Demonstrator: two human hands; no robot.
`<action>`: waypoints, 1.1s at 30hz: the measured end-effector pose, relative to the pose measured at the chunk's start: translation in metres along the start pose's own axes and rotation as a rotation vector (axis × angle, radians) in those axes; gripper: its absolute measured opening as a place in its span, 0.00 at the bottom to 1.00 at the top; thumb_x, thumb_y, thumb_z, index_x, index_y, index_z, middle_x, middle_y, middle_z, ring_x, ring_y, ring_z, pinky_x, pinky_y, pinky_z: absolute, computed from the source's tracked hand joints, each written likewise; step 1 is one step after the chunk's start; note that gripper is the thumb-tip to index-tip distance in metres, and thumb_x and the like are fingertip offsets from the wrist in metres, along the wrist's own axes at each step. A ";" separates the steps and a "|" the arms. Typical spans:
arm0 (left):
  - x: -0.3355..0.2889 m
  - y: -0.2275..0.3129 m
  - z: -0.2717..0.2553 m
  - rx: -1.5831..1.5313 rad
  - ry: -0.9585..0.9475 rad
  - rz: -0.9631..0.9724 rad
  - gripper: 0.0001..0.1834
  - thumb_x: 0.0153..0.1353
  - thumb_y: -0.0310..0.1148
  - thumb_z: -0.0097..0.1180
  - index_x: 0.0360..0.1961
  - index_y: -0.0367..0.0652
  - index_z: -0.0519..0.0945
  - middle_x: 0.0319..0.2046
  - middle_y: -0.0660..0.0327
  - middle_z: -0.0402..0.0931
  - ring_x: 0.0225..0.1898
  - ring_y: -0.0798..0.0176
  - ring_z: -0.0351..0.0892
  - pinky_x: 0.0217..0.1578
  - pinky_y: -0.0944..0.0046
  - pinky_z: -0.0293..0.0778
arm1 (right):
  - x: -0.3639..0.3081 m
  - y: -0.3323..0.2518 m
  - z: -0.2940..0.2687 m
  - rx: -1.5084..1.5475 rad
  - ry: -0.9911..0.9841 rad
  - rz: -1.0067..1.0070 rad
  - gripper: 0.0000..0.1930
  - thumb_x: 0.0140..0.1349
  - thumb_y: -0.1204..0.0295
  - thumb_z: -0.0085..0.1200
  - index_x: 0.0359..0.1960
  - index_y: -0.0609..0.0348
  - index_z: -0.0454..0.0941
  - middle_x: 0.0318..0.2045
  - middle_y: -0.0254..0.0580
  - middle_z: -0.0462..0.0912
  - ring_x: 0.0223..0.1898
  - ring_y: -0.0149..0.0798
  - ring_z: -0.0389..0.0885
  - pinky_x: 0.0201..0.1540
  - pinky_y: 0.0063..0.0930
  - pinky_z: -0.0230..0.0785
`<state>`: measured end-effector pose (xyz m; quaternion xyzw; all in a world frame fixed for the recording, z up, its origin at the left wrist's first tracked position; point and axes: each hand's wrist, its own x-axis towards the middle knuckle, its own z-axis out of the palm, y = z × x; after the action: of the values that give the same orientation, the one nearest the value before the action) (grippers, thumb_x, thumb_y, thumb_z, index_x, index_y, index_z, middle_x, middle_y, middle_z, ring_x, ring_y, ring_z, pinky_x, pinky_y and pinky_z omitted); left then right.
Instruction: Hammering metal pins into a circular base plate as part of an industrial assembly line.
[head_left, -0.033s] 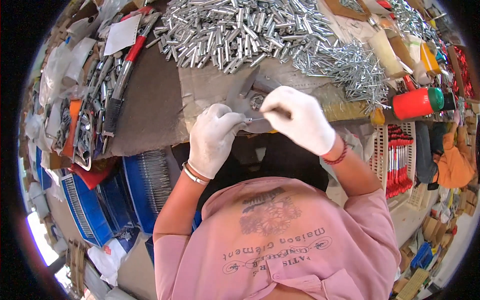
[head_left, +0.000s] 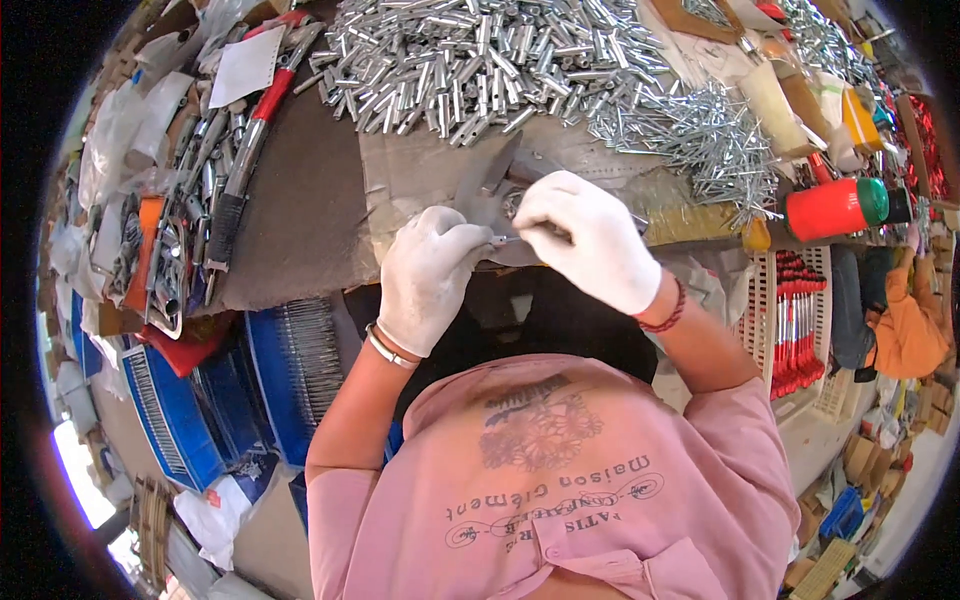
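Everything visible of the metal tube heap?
The heap of tubes is a jumble of short, shiny, metal-looking pieces pointing every way, some with dark openings. It lies on the bench, cut off by the picture's top edge, meeting thin silvery rods on its right. The left hand and right hand don't touch it.

Lighting: bright, mostly even. Glare: blown-out opening [head_left: 83,475], lower left, purple-fringed; glints on metal tubes [head_left: 470,70]. Shadow: deep beneath worktop [head_left: 290,180]; small in right hand's [head_left: 592,242] curl. Distortion: fisheye, black corners.
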<state>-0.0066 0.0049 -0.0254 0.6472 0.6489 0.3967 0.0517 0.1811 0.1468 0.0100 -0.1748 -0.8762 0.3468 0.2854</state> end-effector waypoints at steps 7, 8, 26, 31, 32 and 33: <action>-0.002 0.002 -0.005 0.044 -0.002 -0.009 0.11 0.53 0.26 0.72 0.38 0.49 0.85 0.37 0.60 0.79 0.39 0.49 0.82 0.40 0.53 0.78 | 0.003 0.004 0.024 -0.048 -0.025 -0.105 0.03 0.59 0.77 0.64 0.33 0.57 0.83 0.36 0.43 0.84 0.43 0.53 0.84 0.48 0.45 0.78; -0.002 0.002 -0.005 0.041 0.002 -0.011 0.11 0.53 0.26 0.72 0.38 0.49 0.85 0.37 0.60 0.79 0.39 0.49 0.82 0.40 0.53 0.78 | 0.003 0.003 0.024 -0.065 -0.038 -0.093 0.02 0.60 0.76 0.64 0.33 0.57 0.83 0.36 0.44 0.84 0.43 0.54 0.83 0.49 0.46 0.77; -0.004 -0.002 -0.001 0.084 -0.029 -0.011 0.11 0.53 0.28 0.73 0.38 0.50 0.85 0.38 0.60 0.79 0.39 0.50 0.82 0.40 0.53 0.78 | -0.002 0.003 0.031 -0.109 -0.029 -0.108 0.03 0.62 0.74 0.63 0.35 0.55 0.82 0.38 0.43 0.82 0.44 0.54 0.82 0.49 0.48 0.76; -0.003 0.000 -0.001 0.039 -0.017 -0.033 0.11 0.53 0.28 0.73 0.38 0.49 0.85 0.36 0.60 0.78 0.39 0.49 0.82 0.41 0.52 0.78 | -0.004 0.002 0.028 -0.174 -0.062 -0.103 0.05 0.61 0.74 0.64 0.37 0.54 0.82 0.39 0.43 0.83 0.45 0.54 0.83 0.50 0.47 0.76; -0.003 0.000 -0.001 0.038 -0.019 -0.031 0.11 0.53 0.28 0.73 0.38 0.49 0.85 0.36 0.60 0.78 0.39 0.49 0.82 0.41 0.52 0.78 | -0.004 0.002 0.024 -0.228 -0.107 -0.110 0.07 0.61 0.72 0.65 0.40 0.53 0.83 0.40 0.43 0.84 0.46 0.53 0.83 0.51 0.48 0.76; -0.002 0.000 -0.001 0.041 -0.008 -0.023 0.11 0.53 0.28 0.73 0.37 0.49 0.85 0.36 0.59 0.78 0.39 0.49 0.82 0.40 0.52 0.78 | -0.003 -0.001 0.020 -0.229 -0.105 -0.107 0.07 0.61 0.72 0.65 0.40 0.53 0.83 0.40 0.43 0.84 0.46 0.53 0.83 0.51 0.48 0.76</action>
<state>-0.0066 0.0025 -0.0254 0.6423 0.6640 0.3801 0.0454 0.1711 0.1347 -0.0027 -0.1406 -0.9319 0.2376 0.2352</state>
